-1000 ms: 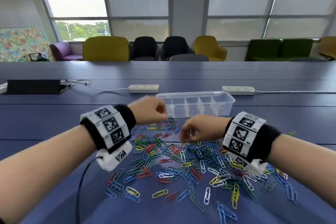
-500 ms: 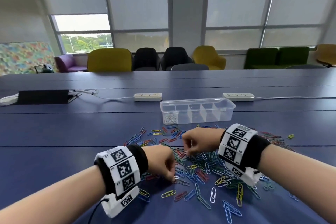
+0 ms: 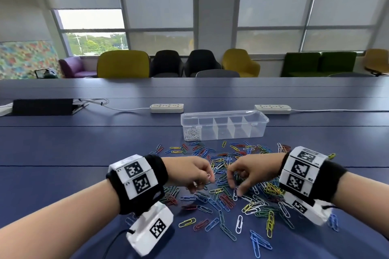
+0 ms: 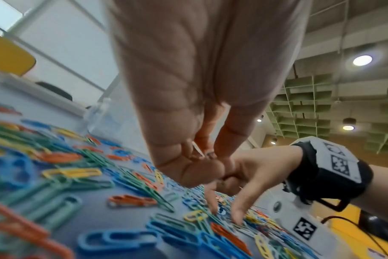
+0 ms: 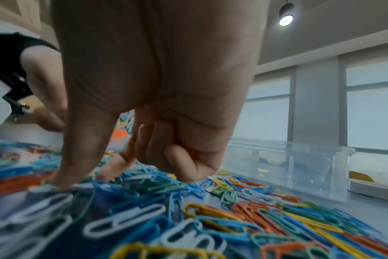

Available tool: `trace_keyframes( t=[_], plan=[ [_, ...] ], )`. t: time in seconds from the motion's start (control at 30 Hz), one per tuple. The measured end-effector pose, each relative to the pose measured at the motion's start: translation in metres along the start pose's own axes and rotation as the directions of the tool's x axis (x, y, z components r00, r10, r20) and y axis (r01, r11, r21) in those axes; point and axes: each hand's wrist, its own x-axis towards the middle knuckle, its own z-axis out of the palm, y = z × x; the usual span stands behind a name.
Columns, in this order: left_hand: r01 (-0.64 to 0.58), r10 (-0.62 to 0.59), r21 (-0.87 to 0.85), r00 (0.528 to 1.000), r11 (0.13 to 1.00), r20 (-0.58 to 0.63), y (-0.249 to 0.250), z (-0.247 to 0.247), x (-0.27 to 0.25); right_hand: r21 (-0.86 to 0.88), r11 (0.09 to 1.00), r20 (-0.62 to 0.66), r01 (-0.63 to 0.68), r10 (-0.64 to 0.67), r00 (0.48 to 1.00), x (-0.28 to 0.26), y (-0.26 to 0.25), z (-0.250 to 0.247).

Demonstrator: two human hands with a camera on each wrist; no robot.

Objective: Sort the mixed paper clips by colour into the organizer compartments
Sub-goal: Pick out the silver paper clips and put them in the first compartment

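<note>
1. My left hand is curled over the near left part of the heap, and a white paper clip sticks out between my thumb and forefinger. From my left wrist the same clip shows only as a thin pale sliver tucked among my fingers; most of it is hidden by the palm.
2. My right hand is bent down into the middle of the pile, thumb and forefinger tips pressed onto the clips. A white clip lies right at those tips, but I cannot tell whether I am pinching it or only touching it.
3. From my right wrist, the palm fills most of the view; the other fingers are folded in, and what sits under the fingertips is blurred.
4. The mixed paper clips in blue, green, red, yellow and white lie scattered on the blue table under and around both hands. Some at the right are covered by my wrist band.
5. The clear organizer box stands beyond the pile, well apart from my hands. Its leftmost compartment holds a small heap of white clips; the other compartments look see-through, though the plastic makes them hard to read.
6. Two power strips lie behind the box, their cords running out of frame.
</note>
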Motion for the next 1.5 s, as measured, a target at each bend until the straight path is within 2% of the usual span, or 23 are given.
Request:
trace_keyframes(
  t=[0.07,0.1,0.17,0.27,0.37,0.43,0.5,0.6,0.67,0.77,0.87,0.93,1.03,1.13,1.23,1.3,1.4,1.5],
  plan=[
    [0.035,-0.035,-0.001,0.999,0.999,0.005,0.010,0.011,0.005,-0.025,0.999,-0.019,0.023,-0.023,1.000,0.002,0.003,0.001],
    [0.051,-0.052,0.064,0.999,0.997,0.013,0.015,0.017,0.009,-0.039,0.999,-0.020,0.021,-0.022,1.000,0.003,0.004,0.002],
    [0.042,-0.058,0.307,0.997,0.951,0.042,0.027,0.029,0.013,-0.059,0.998,-0.012,0.014,-0.015,1.000,0.004,0.005,0.003],
    [-0.031,-0.016,0.647,0.998,0.762,0.067,0.035,0.050,0.017,-0.124,0.992,-0.018,-0.008,0.006,1.000,0.002,0.004,0.005],
    [-0.037,0.022,0.793,0.999,0.608,0.029,0.031,0.062,0.023,-0.069,0.997,-0.075,-0.033,0.028,0.997,-0.004,0.006,0.006],
    [-0.055,0.050,0.798,0.998,0.600,0.031,0.030,0.063,0.027,0.008,1.000,-0.126,-0.015,0.016,0.992,-0.012,0.008,0.003],
    [-0.075,0.067,0.773,0.997,0.630,0.043,0.032,0.062,0.030,0.068,0.998,-0.155,0.003,0.008,0.988,-0.020,0.011,0.000],
    [-0.071,0.028,0.714,0.997,0.696,0.072,0.031,0.062,0.030,0.120,0.993,-0.127,-0.013,0.028,0.991,-0.025,0.015,0.003],
    [-0.038,-0.016,0.692,0.997,0.721,0.071,0.030,0.058,0.029,0.231,0.973,-0.104,-0.004,0.029,0.994,-0.026,0.018,0.008],
    [0.005,-0.047,0.573,0.997,0.820,0.059,0.028,0.046,0.028,0.495,0.869,-0.088,-0.003,0.053,0.995,-0.028,0.019,0.012],
    [0.058,-0.062,0.172,0.998,0.983,0.019,0.020,0.032,0.026,0.579,0.814,-0.059,-0.038,0.088,0.994,-0.031,0.022,0.012],
    [0.061,-0.061,-0.084,0.998,0.995,0.004,0.014,0.025,0.024,0.614,0.787,-0.057,-0.061,0.121,0.991,-0.031,0.022,0.012],
    [0.056,-0.040,-0.345,0.998,0.937,0.052,0.014,0.016,0.022,0.662,0.746,-0.106,-0.075,0.193,0.975,-0.033,0.022,0.012],
    [0.104,-0.044,-0.544,0.992,0.832,0.122,0.018,0.012,0.025,0.738,0.674,-0.151,-0.043,0.226,0.962,-0.037,0.024,0.012],
    [0.180,-0.047,-0.751,0.980,0.635,0.195,0.022,0.016,0.030,0.842,0.540,-0.115,-0.013,0.202,0.973,-0.042,0.025,0.015],
    [0.215,-0.036,-0.822,0.972,0.527,0.231,0.027,0.020,0.033,0.866,0.500,-0.070,-0.027,0.173,0.982,-0.046,0.023,0.016],
    [0.241,-0.020,-0.852,0.965,0.465,0.262,0.033,0.025,0.037,0.801,0.586,-0.003,-0.120,0.205,0.979,-0.050,0.019,0.018],
    [0.273,-0.063,-0.813,0.957,0.513,0.282,0.036,0.029,0.041,0.636,0.755,-0.052,-0.160,0.249,0.967,-0.052,0.018,0.017]
  ],
)
